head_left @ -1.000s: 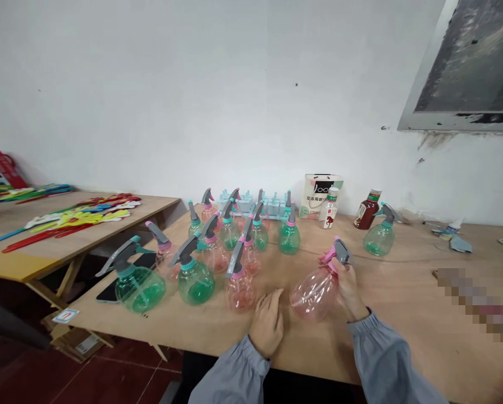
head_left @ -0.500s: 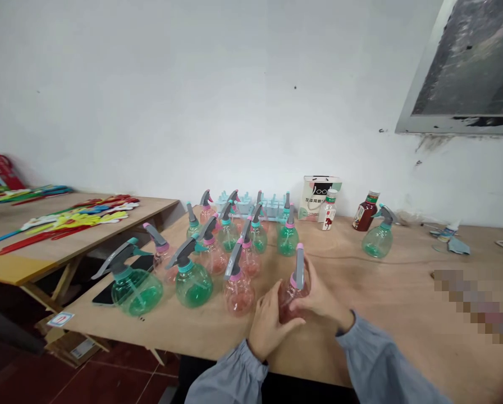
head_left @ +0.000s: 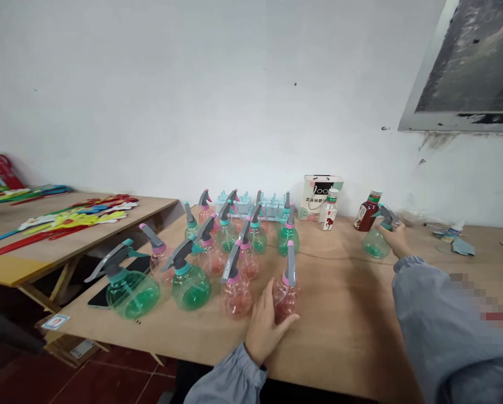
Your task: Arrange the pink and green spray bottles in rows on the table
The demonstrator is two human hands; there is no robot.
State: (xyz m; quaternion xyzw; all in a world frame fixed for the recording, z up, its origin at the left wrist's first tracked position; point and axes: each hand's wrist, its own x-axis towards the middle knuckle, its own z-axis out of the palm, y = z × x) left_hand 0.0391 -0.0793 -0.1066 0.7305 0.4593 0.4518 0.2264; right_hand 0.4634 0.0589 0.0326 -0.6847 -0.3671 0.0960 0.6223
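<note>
My left hand (head_left: 265, 328) cups the near side of a pink spray bottle (head_left: 287, 292) that stands upright at the front of a cluster of several pink and green spray bottles (head_left: 218, 252) on the wooden table (head_left: 352, 331). My right hand (head_left: 392, 238) reaches far to the back right and closes around a lone green spray bottle (head_left: 375, 240) with a grey trigger.
Behind stand a white carton (head_left: 319, 193), a small white bottle (head_left: 328, 209) and a dark red bottle (head_left: 366, 211). A grey-blue object (head_left: 456, 241) lies at the far right. A second table (head_left: 45, 241) at the left carries colourful flat sticks (head_left: 70, 216).
The pink bottle was tilted in my right hand, then set upright by both hands. My right hand has left it and reached out to the far green bottle; my left hand stays on the pink one.
</note>
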